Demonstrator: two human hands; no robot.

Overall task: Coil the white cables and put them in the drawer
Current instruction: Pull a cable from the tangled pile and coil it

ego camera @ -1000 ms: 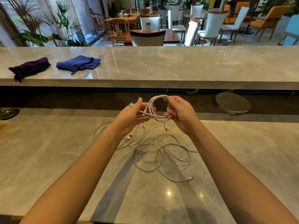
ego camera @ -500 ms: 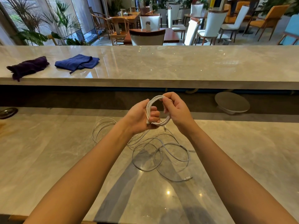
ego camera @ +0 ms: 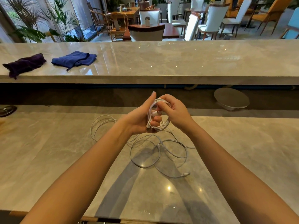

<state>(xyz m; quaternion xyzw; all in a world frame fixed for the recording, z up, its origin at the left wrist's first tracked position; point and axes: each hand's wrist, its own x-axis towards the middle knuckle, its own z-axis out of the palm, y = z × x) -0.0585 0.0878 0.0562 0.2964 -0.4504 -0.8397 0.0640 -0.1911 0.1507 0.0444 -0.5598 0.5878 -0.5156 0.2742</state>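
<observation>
A small coil of white cable (ego camera: 159,126) is held upright above the marble counter (ego camera: 64,159). My left hand (ego camera: 140,117) grips its left side, fingers hooked through the loop and thumb pointing up. My right hand (ego camera: 174,112) pinches the cable's white plug end against the top of the coil. Beneath the hands, more loose white cables (ego camera: 169,152) lie tangled on the counter, with one plug end (ego camera: 186,173) toward me. No drawer is in view.
A raised marble ledge (ego camera: 178,62) runs across behind, carrying a purple cloth (ego camera: 24,63) and a blue cloth (ego camera: 74,59) at the left. A round metal stand (ego camera: 231,98) sits at the right in the gap below the ledge. Chairs and tables stand beyond.
My hands have come together around the coil. The left hand's fingers now hook through the loop, and the right hand has brought the plug end to the coil's top.
</observation>
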